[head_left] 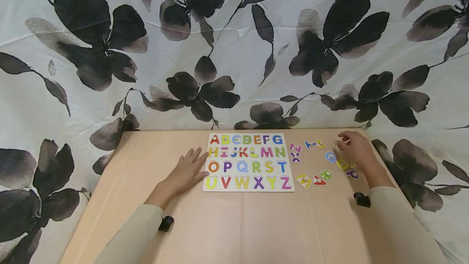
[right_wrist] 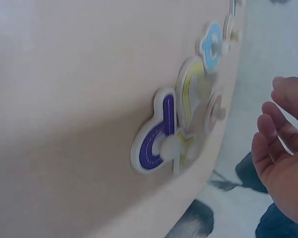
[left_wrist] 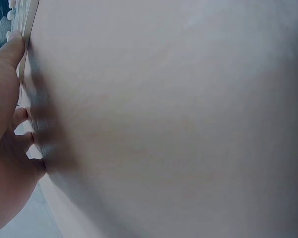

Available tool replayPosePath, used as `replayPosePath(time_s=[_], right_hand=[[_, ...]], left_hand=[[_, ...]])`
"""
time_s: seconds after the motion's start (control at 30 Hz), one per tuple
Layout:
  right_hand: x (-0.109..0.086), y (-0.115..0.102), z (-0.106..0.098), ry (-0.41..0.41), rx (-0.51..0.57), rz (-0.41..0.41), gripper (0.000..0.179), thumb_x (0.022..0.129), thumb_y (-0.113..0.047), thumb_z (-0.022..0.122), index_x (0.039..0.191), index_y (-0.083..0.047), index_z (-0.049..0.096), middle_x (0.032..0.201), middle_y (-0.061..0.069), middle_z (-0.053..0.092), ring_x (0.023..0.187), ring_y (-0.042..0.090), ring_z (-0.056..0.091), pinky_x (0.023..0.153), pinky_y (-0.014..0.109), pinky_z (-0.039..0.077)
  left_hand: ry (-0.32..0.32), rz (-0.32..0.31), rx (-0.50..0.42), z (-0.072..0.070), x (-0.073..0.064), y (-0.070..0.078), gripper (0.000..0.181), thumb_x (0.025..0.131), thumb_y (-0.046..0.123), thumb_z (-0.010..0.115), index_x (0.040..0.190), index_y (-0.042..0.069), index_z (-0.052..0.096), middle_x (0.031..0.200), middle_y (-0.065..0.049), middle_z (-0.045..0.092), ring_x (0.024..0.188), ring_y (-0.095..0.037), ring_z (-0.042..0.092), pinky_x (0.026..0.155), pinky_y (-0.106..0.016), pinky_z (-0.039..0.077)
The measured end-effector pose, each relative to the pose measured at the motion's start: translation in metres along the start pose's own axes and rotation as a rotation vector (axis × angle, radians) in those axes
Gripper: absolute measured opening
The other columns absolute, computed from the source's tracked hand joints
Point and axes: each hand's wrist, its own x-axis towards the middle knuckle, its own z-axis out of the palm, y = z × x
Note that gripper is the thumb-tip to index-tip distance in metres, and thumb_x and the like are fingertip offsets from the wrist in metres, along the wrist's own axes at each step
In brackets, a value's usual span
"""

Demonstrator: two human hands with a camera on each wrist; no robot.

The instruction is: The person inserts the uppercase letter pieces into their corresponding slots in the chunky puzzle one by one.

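A white alphabet board [head_left: 250,184] with rows of coloured letters lies at the far side of the table. My left hand [head_left: 187,170] rests at its left edge with fingers extended; in the left wrist view the thumb [left_wrist: 12,49] touches the board's edge. My right hand [head_left: 355,148] hovers over loose knobbed letters at the right, fingers loosely bent and nothing visible in them. Below it are a purple P [head_left: 352,174] and a yellow letter [head_left: 341,164], partly hidden in the head view. A blue Q [head_left: 330,157] lies just left of them.
Between board and right hand lie more letters: a green R [head_left: 325,174], a red A [head_left: 319,180], a yellow letter [head_left: 303,181], a purple X [head_left: 295,157], a blue T [head_left: 310,145] and a yellow S [head_left: 320,144]. Floral cloth [head_left: 256,52] lies beyond the table edge.
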Motion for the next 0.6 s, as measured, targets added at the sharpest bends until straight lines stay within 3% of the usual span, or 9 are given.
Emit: replayPosePath(time_s=[0.2, 0.43, 0.6], right_hand=[[0.01, 0.018, 0.002, -0.02, 0.005, 0.045, 0.039, 0.102, -0.02, 0.063, 0.128, 0.009, 0.06, 0.117, 0.033, 0.059, 0.106, 0.048, 0.058, 0.086, 0.061, 0.053], [0.02, 0.032, 0.014, -0.138, 0.023, 0.177, 0.036, 0.106, -0.02, 0.058, 0.131, 0.007, 0.056, 0.117, 0.031, 0.06, 0.1, 0.042, 0.057, 0.085, 0.055, 0.054], [0.026, 0.035, 0.02, -0.113, 0.024, 0.186, 0.032, 0.107, -0.019, 0.056, 0.127, 0.006, 0.057, 0.111, 0.029, 0.061, 0.094, 0.039, 0.057, 0.079, 0.051, 0.055]], left_hand=[[-0.003, -0.01, 0.012, -0.001, 0.001, -0.002, 0.074, 0.103, 0.048, 0.059, 0.163, 0.015, 0.033, 0.171, -0.02, 0.021, 0.157, -0.048, 0.016, 0.122, -0.073, 0.016], [0.003, -0.002, 0.008, -0.001, 0.006, -0.001, 0.074, 0.103, 0.048, 0.059, 0.163, 0.014, 0.033, 0.17, -0.021, 0.022, 0.157, -0.049, 0.016, 0.121, -0.074, 0.017], [0.011, -0.016, 0.007, 0.001, 0.009, 0.001, 0.074, 0.102, 0.048, 0.06, 0.163, 0.015, 0.034, 0.171, -0.02, 0.022, 0.157, -0.048, 0.016, 0.121, -0.073, 0.018]])
